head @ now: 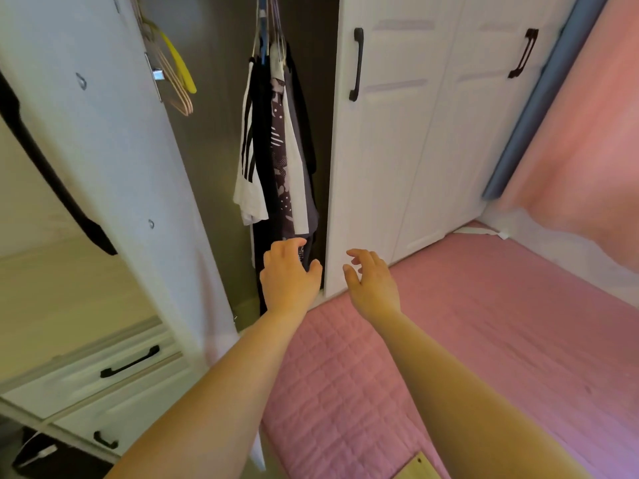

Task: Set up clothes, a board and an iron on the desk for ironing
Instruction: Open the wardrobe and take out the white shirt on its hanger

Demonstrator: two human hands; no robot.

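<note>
Several clothes point(276, 150) hang on hangers inside an open white wardrobe: a white shirt with black stripes, dark garments and a patterned one. My left hand point(288, 274) reaches at the bottom hems of these clothes, fingers curled and apart, holding nothing. My right hand point(373, 281) hovers beside it in front of the shut wardrobe door point(387, 150), fingers spread and empty. No board, iron or desk is in view.
The open wardrobe door point(103, 150) swings out at left, with bare yellow and pink hangers point(178, 74) behind it. White drawers point(114, 371) with black handles stand at lower left. A pink quilted bed point(484, 340) fills the lower right, with a pink curtain point(587, 133) beyond.
</note>
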